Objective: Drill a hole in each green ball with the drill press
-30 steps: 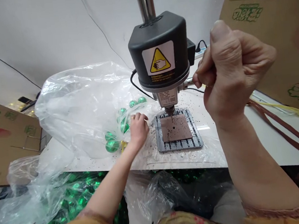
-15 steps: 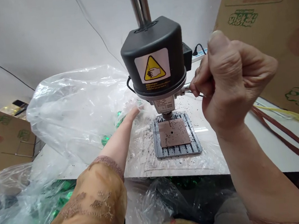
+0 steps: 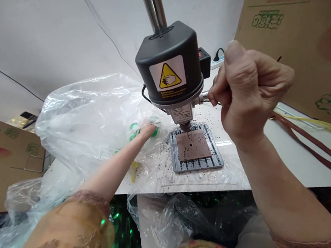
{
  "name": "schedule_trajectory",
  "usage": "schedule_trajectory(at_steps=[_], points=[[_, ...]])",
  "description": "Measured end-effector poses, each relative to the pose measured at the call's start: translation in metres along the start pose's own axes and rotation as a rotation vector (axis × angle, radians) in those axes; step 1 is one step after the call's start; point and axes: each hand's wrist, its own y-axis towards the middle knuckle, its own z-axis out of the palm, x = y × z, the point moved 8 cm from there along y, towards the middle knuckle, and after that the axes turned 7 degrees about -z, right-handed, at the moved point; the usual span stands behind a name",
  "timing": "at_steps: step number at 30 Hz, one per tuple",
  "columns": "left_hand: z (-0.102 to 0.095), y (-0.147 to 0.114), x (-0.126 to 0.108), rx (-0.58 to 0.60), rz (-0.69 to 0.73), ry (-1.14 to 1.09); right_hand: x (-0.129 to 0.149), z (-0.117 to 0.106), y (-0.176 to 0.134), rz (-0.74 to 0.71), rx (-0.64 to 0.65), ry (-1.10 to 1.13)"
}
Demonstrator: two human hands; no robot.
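A small bench drill press (image 3: 168, 66) with a black head and a yellow warning sticker stands in front of me. Closed in a fist, my right hand (image 3: 250, 87) grips its feed lever (image 3: 204, 97) at the right side. Beneath the drill, a brown square plate (image 3: 196, 152) with a dark hole lies on the slotted metal base (image 3: 218, 160), strewn with black shavings. My left hand (image 3: 147, 131) reaches into a clear plastic bag (image 3: 92, 104), its fingers down against a shiny green round piece (image 3: 155, 131). Those fingertips are hidden.
Cardboard boxes stand at the right (image 3: 302, 46) and far left (image 3: 6, 156). Brown straps (image 3: 309, 144) lie on the white table (image 3: 275, 159) at the right. More clear plastic (image 3: 172, 218) and green tinsel (image 3: 123, 231) hang below the front edge. A power strip (image 3: 217, 62) sits behind.
My left hand has shifted slightly left and nearer me within the bag, and its forearm has swung left. More green pieces show around it. My right hand keeps its grip on the lever.
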Motion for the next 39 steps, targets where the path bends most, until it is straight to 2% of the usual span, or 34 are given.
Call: schedule_trajectory(at_steps=[3,5,8,10,12,14,17,19,24,28,32,35,37,39], points=[[-0.002,-0.018,0.004,0.065,-0.024,0.048,0.000,-0.001,0.000,-0.003,0.010,-0.002],[-0.011,-0.038,0.003,0.084,0.015,0.109,0.000,-0.002,-0.001,0.001,0.005,-0.023],[-0.027,-0.078,-0.006,0.025,0.182,0.300,0.001,-0.003,-0.003,0.006,-0.017,-0.030],[-0.030,-0.107,-0.010,-0.041,0.285,0.399,0.002,-0.004,-0.003,-0.006,-0.032,-0.014],[-0.022,-0.129,-0.006,-0.062,0.320,0.466,0.003,-0.004,-0.004,-0.011,-0.037,-0.014],[-0.004,-0.142,0.004,-0.066,0.306,0.549,0.002,-0.004,-0.004,0.003,-0.034,-0.029],[0.016,-0.148,0.014,-0.136,0.296,0.632,0.002,-0.005,-0.004,-0.008,-0.031,-0.007],[0.021,-0.147,0.016,-0.185,0.299,0.605,0.002,-0.004,-0.004,-0.014,-0.033,0.013],[0.015,-0.149,0.025,-0.214,0.372,0.367,0.002,-0.004,-0.004,-0.014,-0.051,0.023],[0.010,-0.164,0.041,-0.218,0.518,0.214,0.003,-0.004,-0.005,0.002,-0.053,-0.010],[-0.001,-0.182,0.053,-0.240,0.566,0.045,0.003,-0.006,-0.006,0.014,-0.064,-0.065],[-0.017,-0.193,0.049,-0.215,0.514,-0.388,0.002,-0.007,-0.006,0.008,-0.052,-0.063],[-0.014,-0.191,0.045,-0.069,0.364,-0.803,0.002,-0.006,-0.006,-0.008,-0.046,-0.057],[0.003,-0.188,0.034,0.159,0.165,-1.199,0.002,-0.007,-0.006,-0.015,-0.056,-0.062]])
